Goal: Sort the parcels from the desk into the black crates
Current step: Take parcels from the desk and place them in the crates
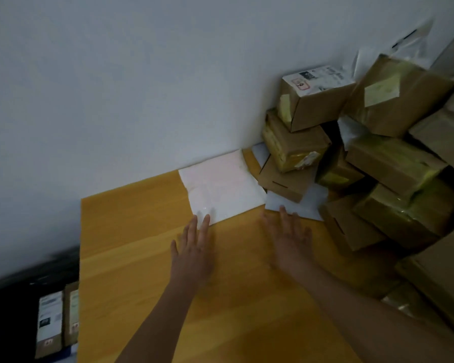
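Reaching across the counter [147, 258], the left hand [194, 247] lays flat, straight fingers on the near corner of a white mailer [220, 187], likely to slide it free; the right hand [288, 239], spread and holding nothing, touches a second flat mailer [294, 205] pinned under stacked cardboard parcels [378, 158]. Bare wood lies toward the person; a black crate [11, 310] sits below the counter's left edge.
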The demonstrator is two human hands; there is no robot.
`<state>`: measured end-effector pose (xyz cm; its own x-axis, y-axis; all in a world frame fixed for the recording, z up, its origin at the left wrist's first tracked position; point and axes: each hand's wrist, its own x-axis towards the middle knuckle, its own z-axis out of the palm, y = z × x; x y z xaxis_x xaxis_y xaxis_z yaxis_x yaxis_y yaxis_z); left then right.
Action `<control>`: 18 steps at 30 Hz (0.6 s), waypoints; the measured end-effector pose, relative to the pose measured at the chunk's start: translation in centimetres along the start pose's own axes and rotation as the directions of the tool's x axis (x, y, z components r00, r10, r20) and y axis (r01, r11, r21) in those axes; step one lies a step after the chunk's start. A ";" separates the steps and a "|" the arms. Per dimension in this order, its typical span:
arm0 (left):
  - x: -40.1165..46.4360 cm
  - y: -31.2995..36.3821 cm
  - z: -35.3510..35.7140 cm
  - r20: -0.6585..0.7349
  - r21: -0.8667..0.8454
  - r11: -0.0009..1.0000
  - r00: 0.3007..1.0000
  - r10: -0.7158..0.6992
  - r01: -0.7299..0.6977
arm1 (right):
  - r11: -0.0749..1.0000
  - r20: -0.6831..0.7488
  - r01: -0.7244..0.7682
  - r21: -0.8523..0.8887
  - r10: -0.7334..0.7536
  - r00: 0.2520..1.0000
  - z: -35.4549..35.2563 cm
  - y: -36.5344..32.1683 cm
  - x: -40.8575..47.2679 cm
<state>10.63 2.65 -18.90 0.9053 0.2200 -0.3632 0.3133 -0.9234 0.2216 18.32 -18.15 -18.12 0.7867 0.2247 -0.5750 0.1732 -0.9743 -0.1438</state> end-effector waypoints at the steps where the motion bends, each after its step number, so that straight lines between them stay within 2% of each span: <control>1: 0.4 0.3 0.0 0.005 0.015 1.000 1.000 0.005 -0.006 | 1.000 0.005 -0.003 0.005 0.003 1.000 0.2 0.3 0.3; 5: 1.9 0.8 0.0 -0.003 0.136 0.990 0.999 0.042 -0.041 | 1.000 0.069 -0.024 0.011 0.023 0.997 0.2 0.7 1.9; 10: 5.7 1.9 -0.6 0.016 0.185 0.981 0.998 -0.061 0.057 | 0.999 0.155 -0.048 -0.007 0.049 0.987 -0.2 0.5 3.0; 13: 7.2 2.4 -0.7 0.007 0.249 0.966 0.998 -0.069 0.065 | 0.999 0.183 -0.048 -0.013 0.049 0.982 -0.5 0.4 3.2; 18: 7.9 2.7 -0.3 0.031 0.441 0.897 0.998 -0.055 0.035 | 0.999 0.195 -0.047 -0.022 0.050 0.979 -0.8 0.1 3.5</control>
<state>18.71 1.98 -20.90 0.8776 0.2602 -0.4025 0.1868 -0.9591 -0.2128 21.57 -17.44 -19.55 0.6637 0.1737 -0.7276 0.1492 -0.9839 -0.0988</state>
